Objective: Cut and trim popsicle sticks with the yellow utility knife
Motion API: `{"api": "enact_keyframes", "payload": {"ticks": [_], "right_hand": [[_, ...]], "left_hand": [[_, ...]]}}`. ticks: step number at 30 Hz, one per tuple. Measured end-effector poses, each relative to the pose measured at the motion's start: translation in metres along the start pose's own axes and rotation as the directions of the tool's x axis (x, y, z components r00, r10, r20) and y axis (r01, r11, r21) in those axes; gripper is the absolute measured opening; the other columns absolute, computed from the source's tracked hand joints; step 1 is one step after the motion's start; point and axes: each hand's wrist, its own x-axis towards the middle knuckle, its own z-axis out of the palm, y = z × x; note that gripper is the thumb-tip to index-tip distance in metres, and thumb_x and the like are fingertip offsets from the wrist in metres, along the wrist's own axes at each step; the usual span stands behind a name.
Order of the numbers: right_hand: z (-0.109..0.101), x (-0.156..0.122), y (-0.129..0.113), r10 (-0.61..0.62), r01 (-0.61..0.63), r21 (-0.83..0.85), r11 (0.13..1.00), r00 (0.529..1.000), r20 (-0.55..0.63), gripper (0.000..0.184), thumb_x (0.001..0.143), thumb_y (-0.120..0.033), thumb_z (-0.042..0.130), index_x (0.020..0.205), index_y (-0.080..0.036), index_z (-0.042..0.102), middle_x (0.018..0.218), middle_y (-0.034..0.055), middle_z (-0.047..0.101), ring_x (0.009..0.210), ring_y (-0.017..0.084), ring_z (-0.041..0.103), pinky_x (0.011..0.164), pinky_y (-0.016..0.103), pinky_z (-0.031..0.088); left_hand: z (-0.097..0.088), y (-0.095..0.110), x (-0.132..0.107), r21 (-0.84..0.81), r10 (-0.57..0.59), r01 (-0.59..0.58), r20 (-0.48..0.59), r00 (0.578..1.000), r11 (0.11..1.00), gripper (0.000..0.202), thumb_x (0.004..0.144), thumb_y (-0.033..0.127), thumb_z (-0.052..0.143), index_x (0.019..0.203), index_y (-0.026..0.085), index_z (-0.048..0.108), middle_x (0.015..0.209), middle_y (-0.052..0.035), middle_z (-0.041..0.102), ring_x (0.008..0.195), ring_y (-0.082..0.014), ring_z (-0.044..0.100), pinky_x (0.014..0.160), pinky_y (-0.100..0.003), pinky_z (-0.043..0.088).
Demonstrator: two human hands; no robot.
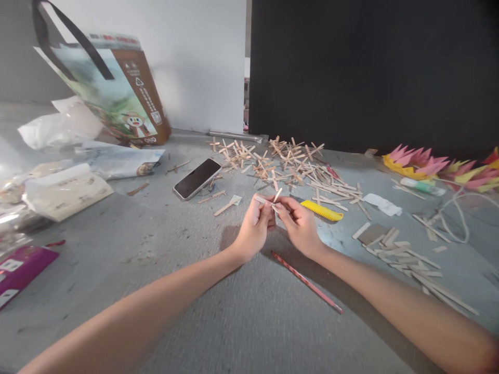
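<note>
Both hands meet over the middle of the table. My left hand [255, 223] pinches a flat wooden stick [262, 200] between thumb and fingers. Against it, my right hand [298, 223] grips a second wooden stick [278, 195] that points up and away at an angle. Where the two sticks meet is partly covered by my fingertips. Just beyond my right hand lies a yellow utility knife [323, 210]. A red patterned pencil [307, 283] rests on the table below the hands.
A heap of wooden stick crosses [288, 156] lies at the back. Loose wooden sticks [405, 257] are scattered at right. A phone [197, 178] lies left of the hands. A printed bag [117, 93] and plastic packets [66, 189] fill the left; paper flowers [417, 163] sit at far right.
</note>
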Motion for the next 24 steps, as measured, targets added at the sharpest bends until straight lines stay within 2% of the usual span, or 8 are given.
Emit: {"api": "enact_keyframes", "payload": {"ticks": [9,14,18,24], "right_hand": [[0.0012,-0.0013,-0.0057,-0.017,0.017,0.016,1.000,1.000,0.007,0.033,0.103,-0.047,0.056,0.122,-0.025,0.072,0.107,0.0073,0.075,0.091,0.021,0.071,0.073,0.029,0.058],[0.0006,-0.0023,-0.0063,-0.013,0.013,-0.016,1.000,1.000,0.004,0.032,0.103,-0.047,0.057,0.120,-0.025,0.073,0.104,0.0067,0.075,0.082,0.019,0.069,0.069,0.028,0.057],[0.0016,-0.0014,-0.0066,0.000,0.000,0.013,1.000,1.000,0.010,0.033,0.103,-0.048,0.057,0.120,-0.024,0.073,0.104,0.0068,0.075,0.085,0.020,0.070,0.069,0.028,0.058],[0.0015,-0.0014,-0.0041,0.024,-0.025,0.034,0.999,1.000,0.012,0.033,0.102,-0.049,0.058,0.119,-0.024,0.072,0.097,0.0058,0.075,0.079,0.019,0.069,0.065,0.028,0.057]], "left_hand": [[-0.0004,-0.0027,-0.0008,-0.011,0.012,-0.012,-0.004,1.000,1.000,0.040,0.097,0.061,0.059,0.106,0.022,0.051,0.067,0.0085,0.036,0.051,-0.0063,0.030,0.050,-0.019,0.028],[-0.0013,-0.0032,-0.0007,-0.006,0.017,-0.017,-0.010,1.000,1.000,0.042,0.097,0.061,0.059,0.110,0.022,0.052,0.068,0.0085,0.037,0.052,-0.0064,0.031,0.051,-0.019,0.029],[-0.0010,-0.0035,-0.0007,-0.007,0.020,-0.020,-0.023,1.000,1.000,0.040,0.098,0.059,0.059,0.106,0.021,0.051,0.068,0.0082,0.037,0.053,-0.0063,0.031,0.051,-0.018,0.029],[0.0007,-0.0028,-0.0027,0.001,-0.010,0.010,-0.038,0.999,1.000,0.040,0.097,0.060,0.060,0.104,0.022,0.051,0.067,0.0083,0.035,0.052,-0.0070,0.031,0.051,-0.019,0.029]]}}
